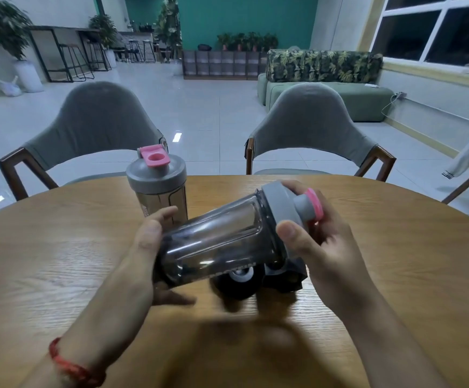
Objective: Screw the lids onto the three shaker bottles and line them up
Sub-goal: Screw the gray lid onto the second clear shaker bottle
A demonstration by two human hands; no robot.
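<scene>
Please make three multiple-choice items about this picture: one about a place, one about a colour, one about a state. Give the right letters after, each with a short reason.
1. Where does the standing shaker bottle stand?
A. On the table, beyond the left hand
B. On a chair seat
C. On the floor

2. What colour is the flip cap on the standing bottle's grey lid?
A. Blue
B. Pink
C. Green

3. How is the held bottle positioned?
A. Upright on the table
B. Upside down on its lid
C. Tilted, held in both hands above the table

Answers:
1 A: it stands on the wooden table behind the left hand.
2 B: the cap is pink.
3 C: the left hand grips its body and the right hand its lid.
</scene>
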